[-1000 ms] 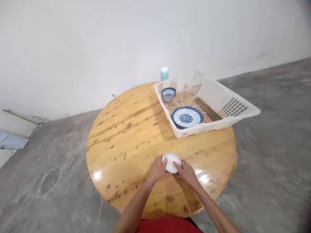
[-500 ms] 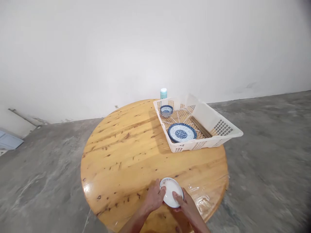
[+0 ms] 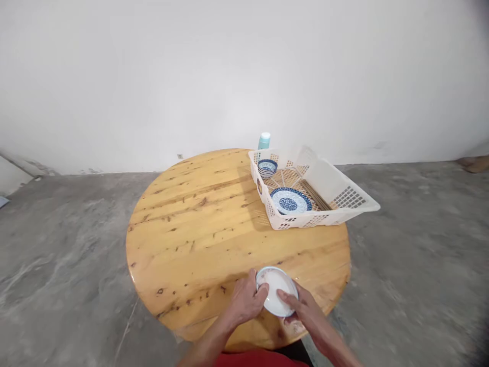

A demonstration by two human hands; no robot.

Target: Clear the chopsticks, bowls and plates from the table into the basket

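I grasp a small white dish [image 3: 276, 297] between both hands at the 6 o'clock edge of the round wooden table [image 3: 198, 229]. My left hand [image 3: 244, 302] closes on the dish's left rim, thumb lying over the edge; my right hand [image 3: 305, 312] closes on its right rim, index finger laid across the pale surface that faces up. Whether the dish rests on the tabletop or is lifted just clear of it, I cannot tell. A white plastic basket [image 3: 355, 204] with latticed walls stands at about 2 o'clock on the table, well apart from the dish, its far corner overhanging the table edge. Inside the basket, a blue-and-white patterned plate [image 3: 290, 201] lies near the front wall; a stack of small blue-and-white bowls [image 3: 267, 166] sits in the back left corner; a bundle of dark chopsticks [image 3: 315, 195] lies along the right side. A teal bottle with a white cap [image 3: 263, 140] stands just behind the basket at 1 o'clock. Grey concrete floor [image 3: 69, 244] surrounds the table; a white wall [image 3: 191, 66] rises beyond.
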